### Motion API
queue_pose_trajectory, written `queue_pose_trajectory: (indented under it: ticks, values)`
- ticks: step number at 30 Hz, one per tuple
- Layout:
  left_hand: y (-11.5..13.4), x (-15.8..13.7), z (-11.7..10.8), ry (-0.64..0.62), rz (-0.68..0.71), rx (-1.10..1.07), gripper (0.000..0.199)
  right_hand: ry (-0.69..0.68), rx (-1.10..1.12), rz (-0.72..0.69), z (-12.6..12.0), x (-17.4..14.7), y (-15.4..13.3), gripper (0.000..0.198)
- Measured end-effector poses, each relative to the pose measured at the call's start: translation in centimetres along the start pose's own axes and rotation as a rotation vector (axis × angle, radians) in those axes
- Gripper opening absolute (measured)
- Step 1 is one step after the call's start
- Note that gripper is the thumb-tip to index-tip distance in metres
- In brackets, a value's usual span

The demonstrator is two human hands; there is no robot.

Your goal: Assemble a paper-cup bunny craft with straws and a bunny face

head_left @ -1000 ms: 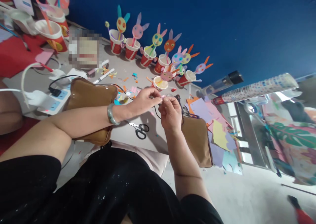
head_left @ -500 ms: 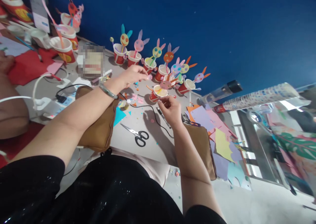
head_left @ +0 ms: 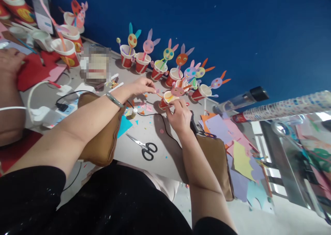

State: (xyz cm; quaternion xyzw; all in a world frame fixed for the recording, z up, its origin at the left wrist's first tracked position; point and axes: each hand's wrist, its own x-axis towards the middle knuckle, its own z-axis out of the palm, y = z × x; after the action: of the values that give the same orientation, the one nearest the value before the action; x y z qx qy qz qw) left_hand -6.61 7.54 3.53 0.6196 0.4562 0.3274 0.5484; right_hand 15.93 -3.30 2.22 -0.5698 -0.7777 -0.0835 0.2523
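My left hand (head_left: 143,86) pinches a small pink paper piece (head_left: 157,90) by the tip of an orange paper strip that sticks out from a red and white paper cup (head_left: 162,104). Against that cup's near side, my right hand (head_left: 179,114) has its fingers closed on it; the fingertips are partly hidden. A pink rabbit face (head_left: 178,91) with orange ears stands up from the cup. Behind it is a row of similar cups with paper rabbits, among them an orange rabbit face (head_left: 181,59). Black-handled scissors (head_left: 144,148) lie open-bladed in front of me.
A small bottle (head_left: 133,113) stands among paper scraps, and a black cable (head_left: 168,129) crosses the table. Brown cushions (head_left: 100,135) lie under both forearms. Coloured paper sheets (head_left: 241,159) are at the right. Another person's hand (head_left: 11,60) rests at the far left.
My left hand has brought the pink piece down to the strip beside the cup. The fingers of my right hand have moved up against the cup. The view has shifted slightly.
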Motion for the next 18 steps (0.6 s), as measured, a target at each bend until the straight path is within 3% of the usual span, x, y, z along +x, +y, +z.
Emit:
queue_pose_trajectory:
  ticks: [6,18]
  values:
    - [-0.5,0.2,0.2,-0.001,-0.045,-0.029,0.011,-0.035,-0.003,-0.014,0.7,-0.4,0.7,0.008]
    - [0.9,-0.6,0.7,0.056,-0.156,-0.136,0.017,-0.022,0.041,-0.023,2.0,-0.8,1.2,0.010]
